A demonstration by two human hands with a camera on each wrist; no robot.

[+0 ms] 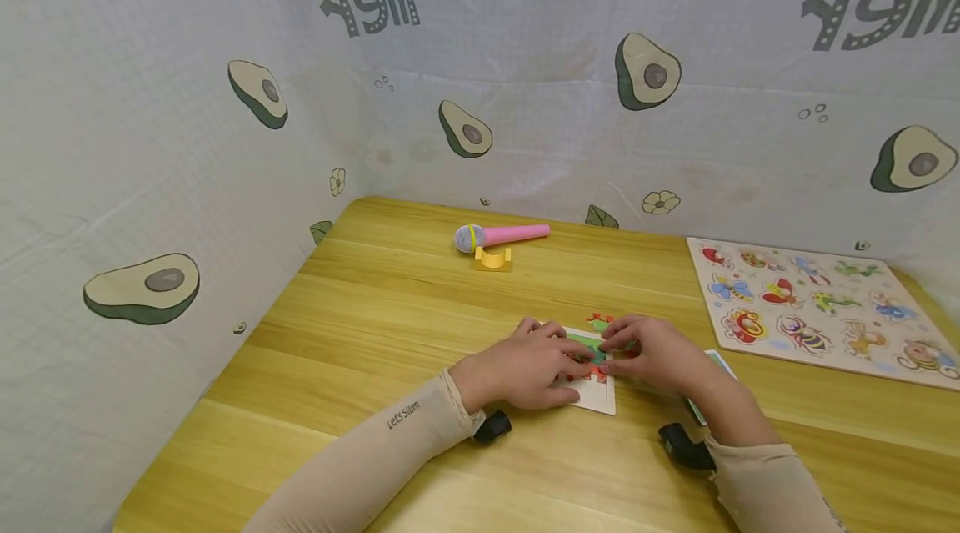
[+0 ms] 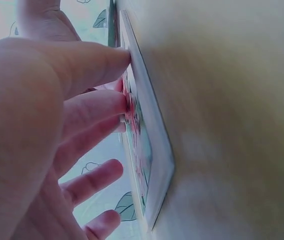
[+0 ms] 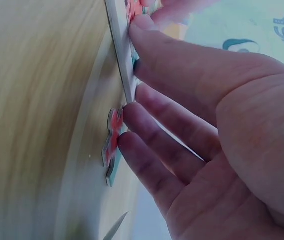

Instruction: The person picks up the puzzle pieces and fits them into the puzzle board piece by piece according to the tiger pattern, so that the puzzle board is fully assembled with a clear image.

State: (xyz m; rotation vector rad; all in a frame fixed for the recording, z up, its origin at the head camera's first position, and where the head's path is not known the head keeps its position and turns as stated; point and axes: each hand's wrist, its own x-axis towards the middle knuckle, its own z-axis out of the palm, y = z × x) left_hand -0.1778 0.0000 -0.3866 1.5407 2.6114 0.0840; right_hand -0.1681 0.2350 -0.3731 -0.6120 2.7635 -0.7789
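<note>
Fingers (image 2: 94, 182) spread, my left hand (image 1: 528, 370) is touching red-and-green jigsaw pieces (image 1: 597, 375) in a white rectangular tray (image 1: 596, 396); whether my right hand (image 1: 651, 356) is pinching, I can't tell. I'm probably seating them; the loose red-green piece (image 1: 600, 323) beyond is likely needing placement next.

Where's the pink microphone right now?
In the head view, the pink microphone lies near the back edge of the table, left of the picture board, just behind the yellow cradle.

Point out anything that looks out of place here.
A red-and-green jigsaw piece lies on the table outside the puzzle tray, apart from those inside. The lettering on the curtain reads backwards, as if hung wrong side out.
</note>
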